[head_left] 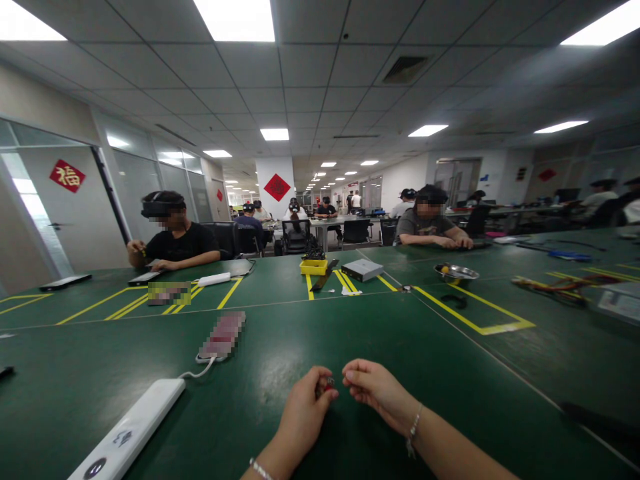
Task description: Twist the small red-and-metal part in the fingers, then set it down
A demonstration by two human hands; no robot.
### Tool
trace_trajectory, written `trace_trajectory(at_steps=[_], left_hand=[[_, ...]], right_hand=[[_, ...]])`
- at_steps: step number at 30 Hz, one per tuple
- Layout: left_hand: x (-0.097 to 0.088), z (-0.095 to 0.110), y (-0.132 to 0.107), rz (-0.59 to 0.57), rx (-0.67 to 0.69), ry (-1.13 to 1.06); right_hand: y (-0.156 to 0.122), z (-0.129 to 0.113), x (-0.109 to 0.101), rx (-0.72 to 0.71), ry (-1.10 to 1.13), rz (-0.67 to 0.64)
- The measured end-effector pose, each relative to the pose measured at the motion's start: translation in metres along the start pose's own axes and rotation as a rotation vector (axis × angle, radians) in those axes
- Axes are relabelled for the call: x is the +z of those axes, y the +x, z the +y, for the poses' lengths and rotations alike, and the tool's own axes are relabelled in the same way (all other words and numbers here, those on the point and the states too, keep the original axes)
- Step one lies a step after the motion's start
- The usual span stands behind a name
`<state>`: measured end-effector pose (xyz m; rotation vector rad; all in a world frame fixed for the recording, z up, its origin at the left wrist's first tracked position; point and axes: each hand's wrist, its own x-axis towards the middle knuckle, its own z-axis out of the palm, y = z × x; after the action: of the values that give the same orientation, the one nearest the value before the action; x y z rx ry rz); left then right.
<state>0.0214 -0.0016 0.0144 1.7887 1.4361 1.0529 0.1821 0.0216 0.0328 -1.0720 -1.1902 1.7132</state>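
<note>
Above the green table, my left hand pinches a small red object with a shiny metal-looking bit at its top. It is too small for me to tell its kind. My right hand is just to the right, a short gap away. Its thumb and forefinger are pressed together, and whatever may be between them is too small to make out. To the left of my hands lie a phone and a white power bank, joined by a white cable.
Farther back on the table are a yellow tray with black cables, a grey box and a metal bowl. Yellow tape marks off areas. A power supply unit with wires is at right. Two people sit across the table.
</note>
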Motion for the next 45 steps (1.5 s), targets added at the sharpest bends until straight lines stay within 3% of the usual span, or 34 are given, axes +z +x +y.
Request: trace_trajectory(at_steps=[18,32,45], left_hand=[[0.002,-0.004,0.001,0.027,0.017,0.121],[-0.001,0.004,-0.003,-0.067,0.039,0.037],[-0.003,0.007,-0.003,0.041,0.021,0.124]], right_hand=[[0.001,0.002,0.0,-0.025,0.004,-0.027],[0.0,0.002,0.002,-0.047,0.066,-0.045],[0.002,0.007,0.005,-0.075,0.007,-0.011]])
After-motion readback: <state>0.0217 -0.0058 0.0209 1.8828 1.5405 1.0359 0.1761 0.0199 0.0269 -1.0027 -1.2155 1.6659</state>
